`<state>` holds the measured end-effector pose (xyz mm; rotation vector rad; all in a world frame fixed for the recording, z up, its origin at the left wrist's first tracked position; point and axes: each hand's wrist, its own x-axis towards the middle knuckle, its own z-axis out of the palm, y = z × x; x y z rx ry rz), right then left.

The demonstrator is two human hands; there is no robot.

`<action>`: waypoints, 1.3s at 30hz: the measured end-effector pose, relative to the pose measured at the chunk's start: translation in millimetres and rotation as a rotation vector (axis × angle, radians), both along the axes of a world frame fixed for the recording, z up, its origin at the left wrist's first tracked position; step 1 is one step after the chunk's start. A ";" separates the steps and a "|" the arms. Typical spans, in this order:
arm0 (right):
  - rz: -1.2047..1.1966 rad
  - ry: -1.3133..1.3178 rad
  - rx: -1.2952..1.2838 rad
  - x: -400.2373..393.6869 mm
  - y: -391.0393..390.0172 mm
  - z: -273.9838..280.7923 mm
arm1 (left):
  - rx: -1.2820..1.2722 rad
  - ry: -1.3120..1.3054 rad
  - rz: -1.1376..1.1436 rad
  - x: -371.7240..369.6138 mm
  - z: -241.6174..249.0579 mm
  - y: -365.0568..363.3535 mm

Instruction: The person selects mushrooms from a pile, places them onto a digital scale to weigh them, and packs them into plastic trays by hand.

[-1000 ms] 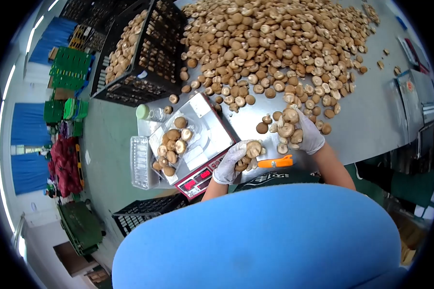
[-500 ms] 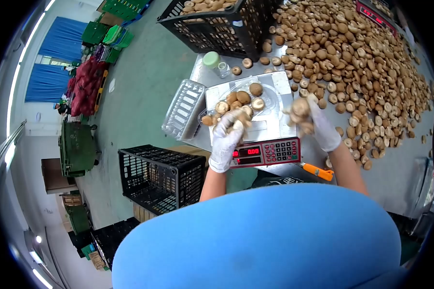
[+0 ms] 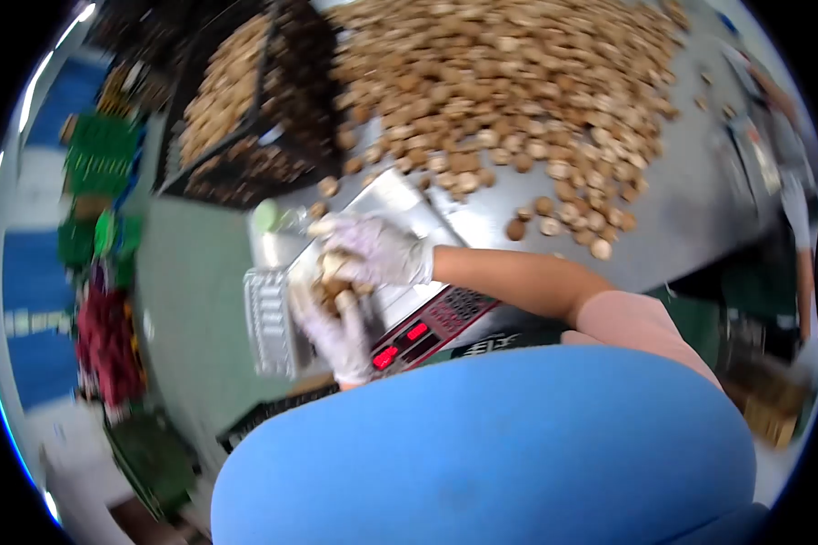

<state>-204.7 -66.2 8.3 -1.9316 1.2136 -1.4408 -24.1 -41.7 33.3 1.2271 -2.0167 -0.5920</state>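
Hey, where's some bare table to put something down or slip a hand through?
The widest bare patch is the table right of the mushroom pile. A narrow strip shows between the scale and the loose mushrooms. It's crowded at the scale's left, where the left hand and right hand work over more mushrooms.

Right hand (image 3: 379,251) now over scale (image 3: 396,198), beside left hand (image 3: 334,336), seemingly touching mushrooms (image 3: 331,287).
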 end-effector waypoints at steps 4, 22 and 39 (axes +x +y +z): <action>-0.166 0.129 -0.013 -66.5 66.3 7.9 | -0.418 -0.365 0.114 17.5 -47.8 -7.2; -0.937 0.268 0.659 -254.2 372.4 -54.6 | -0.243 -0.224 -0.965 -190.7 -30.4 116.4; -0.682 -0.868 0.627 -295.5 282.9 -87.8 | 0.137 -0.355 -1.020 -231.7 -79.2 117.5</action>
